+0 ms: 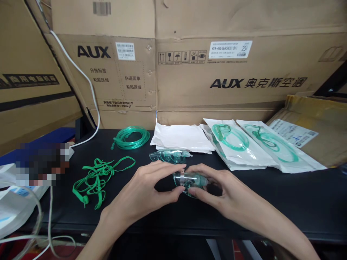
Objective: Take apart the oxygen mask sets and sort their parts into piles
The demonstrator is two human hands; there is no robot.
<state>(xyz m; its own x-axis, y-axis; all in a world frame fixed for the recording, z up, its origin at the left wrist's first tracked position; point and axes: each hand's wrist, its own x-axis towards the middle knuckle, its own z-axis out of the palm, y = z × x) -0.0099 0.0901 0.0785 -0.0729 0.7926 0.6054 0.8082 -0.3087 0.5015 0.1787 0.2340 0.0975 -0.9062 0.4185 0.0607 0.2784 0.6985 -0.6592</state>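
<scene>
Both my hands hold one clear green plastic mask (189,181) just above the black table (298,202) at its near middle. My left hand (146,189) pinches the mask's left end between thumb and fingers. My right hand (217,187) grips its right side, fingers curled round it. A second clear green mask (169,156) lies on the table just behind my hands.
Loose green elastic straps (99,178) lie to the left, a coil of green tubing (131,138) behind them. Empty white pouches (181,138) and two sealed packs with green tubing (235,142) (273,146) lie at the back right. Cardboard boxes (217,72) wall the rear.
</scene>
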